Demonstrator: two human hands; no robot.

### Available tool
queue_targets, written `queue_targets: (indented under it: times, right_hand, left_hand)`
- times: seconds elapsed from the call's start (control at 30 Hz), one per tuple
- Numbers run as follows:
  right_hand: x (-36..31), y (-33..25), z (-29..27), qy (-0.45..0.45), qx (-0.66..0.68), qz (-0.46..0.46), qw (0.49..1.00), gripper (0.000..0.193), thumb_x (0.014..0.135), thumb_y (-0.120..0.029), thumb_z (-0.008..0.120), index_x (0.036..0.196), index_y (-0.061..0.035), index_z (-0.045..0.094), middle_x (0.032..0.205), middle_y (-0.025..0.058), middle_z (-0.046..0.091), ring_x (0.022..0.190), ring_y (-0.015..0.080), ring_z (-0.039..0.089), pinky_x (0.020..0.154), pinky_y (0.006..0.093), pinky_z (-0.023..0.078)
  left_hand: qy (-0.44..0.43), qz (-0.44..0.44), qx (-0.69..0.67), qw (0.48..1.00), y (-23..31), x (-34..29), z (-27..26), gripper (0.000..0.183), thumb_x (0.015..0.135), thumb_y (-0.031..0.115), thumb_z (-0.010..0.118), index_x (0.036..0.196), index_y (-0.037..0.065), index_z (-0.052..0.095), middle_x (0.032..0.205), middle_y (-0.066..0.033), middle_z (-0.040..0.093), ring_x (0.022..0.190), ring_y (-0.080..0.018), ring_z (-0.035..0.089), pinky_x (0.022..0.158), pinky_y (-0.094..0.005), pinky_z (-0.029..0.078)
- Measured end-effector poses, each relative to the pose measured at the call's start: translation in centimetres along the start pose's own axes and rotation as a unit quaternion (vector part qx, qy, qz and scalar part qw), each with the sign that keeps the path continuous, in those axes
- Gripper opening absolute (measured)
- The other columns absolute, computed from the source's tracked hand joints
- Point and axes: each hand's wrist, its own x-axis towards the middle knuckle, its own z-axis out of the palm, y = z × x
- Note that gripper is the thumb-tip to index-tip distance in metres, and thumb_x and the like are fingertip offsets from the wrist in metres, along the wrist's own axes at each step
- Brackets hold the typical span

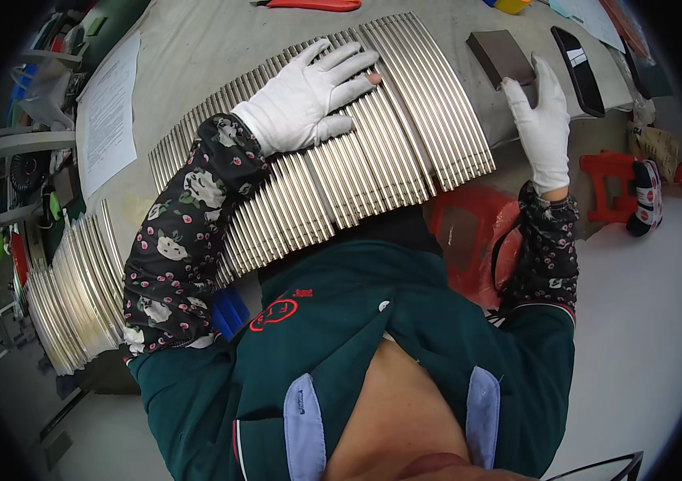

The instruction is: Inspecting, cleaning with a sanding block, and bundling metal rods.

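Many slim, shiny metal rods [429, 104] lie side by side in a broad row on the grey tabletop. My left hand [301, 100], in a white glove with a couple of bare fingertips, rests flat on them with its fingers spread. To the right, a dark brown rectangular block [497, 56] sits on the table. My right hand [541, 128], also white-gloved, has its thumb at the block's near edge and its fingers at the right edge, gripping that corner. The undersides of both hands are hidden.
A black phone [577, 72] lies right of the block. A red-handled cutter [309, 4] is at the far edge. On the left are a printed sheet [112, 112] and another bundle of metal rods [76, 289]. Red plastic stools [609, 184] stand below the table.
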Motion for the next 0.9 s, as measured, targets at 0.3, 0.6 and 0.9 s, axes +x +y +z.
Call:
queue_targets:
  times: [0.3, 0.6, 0.9]
  right_hand:
    - [1.1, -1.1, 2.2, -0.013, -0.125, -0.03, 0.992, 0.065, 0.075, -0.049, 0.072, 0.125, -0.01, 0.059, 0.121, 0.0228, 0.056, 0.107, 0.0359, 0.058, 0.086, 0.046, 0.05]
    - [-3.5, -17.1, -11.6, -0.005, -0.087, 0.053, 0.995, 0.05, 0.069, -0.027, 0.069, 0.112, -0.003, 0.063, 0.111, 0.0183, 0.062, 0.102, 0.0352, 0.059, 0.088, 0.0437, 0.049]
    - [-4.7, -18.8, -12.9, 0.01, -0.08, 0.052, 0.995, 0.055, 0.071, -0.032, 0.07, 0.112, 0.0031, 0.059, 0.114, 0.02, 0.061, 0.107, 0.037, 0.057, 0.091, 0.0439, 0.047]
  left_hand:
    - [0.001, -0.008, -0.015, 1.0, 0.8, -1.8, -2.3, 0.069, 0.097, 0.057, 0.029, 0.149, 0.012, 0.029, 0.155, -0.0182, 0.025, 0.143, -0.038, 0.022, 0.116, -0.0534, 0.015]
    - [0.07, 0.07, -0.157, 0.983, 8.7, -7.8, -14.2, 0.06, 0.091, 0.035, 0.055, 0.141, 0.006, 0.039, 0.149, -0.016, 0.035, 0.142, -0.0326, 0.027, 0.115, -0.0512, 0.022]
    - [0.039, 0.092, -0.105, 0.989, 10.2, -14.2, -15.1, 0.074, 0.091, 0.066, 0.032, 0.14, 0.011, 0.043, 0.151, -0.0193, 0.03, 0.14, -0.0382, 0.029, 0.113, -0.0589, 0.017]
